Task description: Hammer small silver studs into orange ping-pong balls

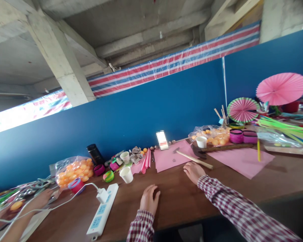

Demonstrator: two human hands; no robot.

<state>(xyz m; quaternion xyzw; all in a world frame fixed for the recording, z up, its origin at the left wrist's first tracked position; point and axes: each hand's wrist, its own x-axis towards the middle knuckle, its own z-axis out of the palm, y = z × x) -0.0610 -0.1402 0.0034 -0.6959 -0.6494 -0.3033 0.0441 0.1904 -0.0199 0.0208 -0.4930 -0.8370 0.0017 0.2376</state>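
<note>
My left hand rests palm down on the brown table, thumb apart from the fingers, holding nothing. Farther right, my right hand lies flat with its fingers stretched toward a sheet of pink paper. Just beyond that hand, a hammer with a pale wooden handle lies partly across the paper. A small grey piece sits on the sheet, too small to name. Folded pink paper strips lie to the left of the sheet, and a white paper cup stands beyond my left hand.
A white power strip with a plugged-in cable lies left of my hands. Bags of orange balls stand along the blue partition. Another person's hand is at far left. A second pink sheet lies right.
</note>
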